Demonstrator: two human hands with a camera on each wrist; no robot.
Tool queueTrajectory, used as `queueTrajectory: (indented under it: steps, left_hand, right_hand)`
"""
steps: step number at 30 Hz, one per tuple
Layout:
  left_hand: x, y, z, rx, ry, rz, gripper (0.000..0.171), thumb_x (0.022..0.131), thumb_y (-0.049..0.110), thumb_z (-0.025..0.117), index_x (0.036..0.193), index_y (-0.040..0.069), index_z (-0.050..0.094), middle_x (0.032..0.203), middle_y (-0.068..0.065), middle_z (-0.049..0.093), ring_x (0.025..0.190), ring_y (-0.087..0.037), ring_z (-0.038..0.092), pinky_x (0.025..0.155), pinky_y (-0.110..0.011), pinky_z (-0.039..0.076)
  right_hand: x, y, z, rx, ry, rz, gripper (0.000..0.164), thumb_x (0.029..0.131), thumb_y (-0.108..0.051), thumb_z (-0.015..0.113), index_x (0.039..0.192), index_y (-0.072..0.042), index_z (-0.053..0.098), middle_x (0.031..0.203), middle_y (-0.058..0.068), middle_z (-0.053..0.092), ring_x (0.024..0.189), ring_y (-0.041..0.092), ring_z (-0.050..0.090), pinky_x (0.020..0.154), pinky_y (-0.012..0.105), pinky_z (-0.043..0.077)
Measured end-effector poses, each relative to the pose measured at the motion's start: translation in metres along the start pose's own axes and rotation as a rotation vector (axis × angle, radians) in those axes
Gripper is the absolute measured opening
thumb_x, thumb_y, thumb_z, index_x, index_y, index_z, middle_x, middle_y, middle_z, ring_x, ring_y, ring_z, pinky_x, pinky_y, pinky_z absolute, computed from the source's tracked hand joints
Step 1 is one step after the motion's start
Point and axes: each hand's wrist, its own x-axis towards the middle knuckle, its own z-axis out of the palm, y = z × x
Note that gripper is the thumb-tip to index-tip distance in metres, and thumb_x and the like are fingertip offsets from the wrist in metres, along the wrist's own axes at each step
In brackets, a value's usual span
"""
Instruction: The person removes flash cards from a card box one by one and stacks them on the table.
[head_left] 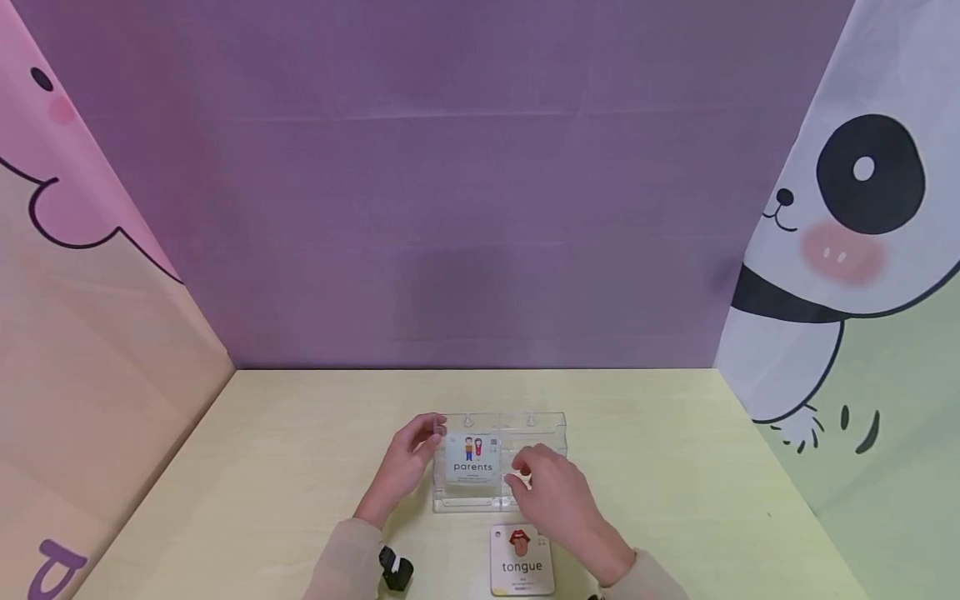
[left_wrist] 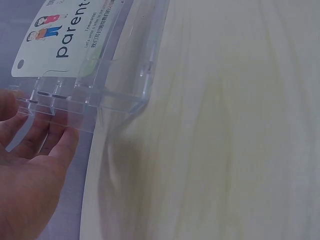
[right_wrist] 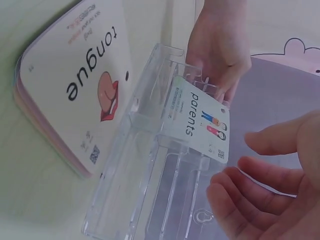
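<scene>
A clear plastic card holder stands on the table, with a "parents" flash card in its left compartment. At the holder's left side, my left hand grips the edge, thumb in front and fingers behind, as the left wrist view shows. My right hand hovers before the right compartment, its fingers loosely bent and holding nothing; the right wrist view shows a gap between thumb and fingertips. In front of the holder lies a stack of flash cards with "tongue" on top.
A small black object with a white band sits by the left sleeve. Behind the pale wooden table rises a purple backdrop. Printed side panels stand left and right, the right one with a panda.
</scene>
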Motion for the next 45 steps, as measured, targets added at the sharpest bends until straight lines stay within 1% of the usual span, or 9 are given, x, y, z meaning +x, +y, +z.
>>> queueTrajectory:
  steps: [3,8,12,17,23,27,32,37,45]
  left_hand:
    - [0.000,0.000,0.000,0.002,-0.001,0.003,0.031,0.104,0.001,0.053,0.135,-0.001,0.057,0.129,-0.019,0.062,0.125,-0.034,0.056,0.115,-0.055,0.038]
    - [0.001,-0.001,0.000,0.003,0.004,0.010,0.030,0.104,0.001,0.054,0.134,-0.001,0.057,0.127,-0.018,0.063,0.124,-0.034,0.057,0.115,-0.055,0.038]
    - [0.001,-0.001,0.000,0.002,0.002,0.014,0.031,0.104,0.001,0.054,0.134,-0.002,0.057,0.127,-0.019,0.063,0.124,-0.034,0.057,0.115,-0.055,0.038]
    - [0.000,0.000,0.000,0.000,-0.003,0.014,0.031,0.104,0.001,0.054,0.134,-0.002,0.057,0.128,-0.020,0.063,0.124,-0.035,0.057,0.114,-0.055,0.038]
    - [0.001,-0.001,0.000,-0.003,-0.003,0.003,0.031,0.104,0.002,0.054,0.134,-0.001,0.057,0.129,-0.020,0.062,0.125,-0.034,0.056,0.115,-0.053,0.038]
    - [0.001,-0.002,0.000,0.000,-0.004,0.005,0.031,0.104,0.002,0.054,0.134,-0.001,0.057,0.130,-0.020,0.062,0.126,-0.034,0.056,0.115,-0.053,0.038]
    - [0.001,-0.002,0.000,0.008,-0.005,0.008,0.031,0.104,0.002,0.054,0.135,-0.001,0.057,0.131,-0.021,0.061,0.126,-0.034,0.056,0.115,-0.053,0.038]
    - [0.000,-0.002,0.000,0.003,-0.005,0.009,0.031,0.104,0.003,0.054,0.135,-0.002,0.056,0.130,-0.020,0.062,0.126,-0.034,0.056,0.115,-0.054,0.038]
    - [0.000,-0.002,0.000,0.004,-0.002,0.008,0.031,0.104,0.004,0.054,0.135,-0.001,0.057,0.129,-0.020,0.062,0.125,-0.034,0.056,0.115,-0.054,0.038]
  right_hand:
    - [0.002,0.000,0.002,0.015,0.015,-0.008,0.014,0.090,-0.016,0.077,0.097,-0.005,0.070,0.088,0.000,0.064,0.075,0.013,0.060,0.062,0.026,0.051]
    - [0.005,0.000,0.005,0.047,0.039,-0.021,0.019,0.091,-0.016,0.076,0.104,-0.003,0.070,0.093,0.003,0.066,0.080,0.020,0.064,0.066,0.028,0.054]
    - [0.008,0.001,0.005,0.055,0.061,-0.031,0.020,0.091,-0.015,0.076,0.106,-0.003,0.070,0.094,0.005,0.066,0.080,0.021,0.063,0.066,0.028,0.053]
    - [0.012,0.001,0.007,0.059,0.093,-0.043,0.020,0.091,-0.015,0.076,0.107,-0.005,0.070,0.095,0.003,0.066,0.080,0.018,0.062,0.067,0.028,0.053]
    - [0.017,0.000,0.009,0.074,0.137,-0.081,0.020,0.091,-0.014,0.075,0.107,-0.004,0.070,0.096,0.005,0.067,0.084,0.023,0.065,0.069,0.031,0.056]
    - [0.021,0.000,0.011,0.069,0.156,-0.093,0.020,0.091,-0.015,0.076,0.107,-0.004,0.070,0.095,0.005,0.066,0.083,0.020,0.063,0.070,0.031,0.056]
    - [0.026,0.000,0.013,0.067,0.154,-0.089,0.021,0.092,-0.016,0.075,0.108,-0.005,0.070,0.095,0.004,0.065,0.085,0.018,0.061,0.072,0.030,0.056]
    - [0.029,0.000,0.016,0.089,0.136,-0.078,0.022,0.093,-0.016,0.074,0.110,-0.004,0.070,0.096,0.004,0.065,0.087,0.021,0.062,0.074,0.031,0.057]
    - [0.035,0.000,0.021,0.076,0.135,-0.077,0.023,0.093,-0.017,0.074,0.111,-0.004,0.070,0.103,0.005,0.066,0.094,0.020,0.063,0.081,0.036,0.058]
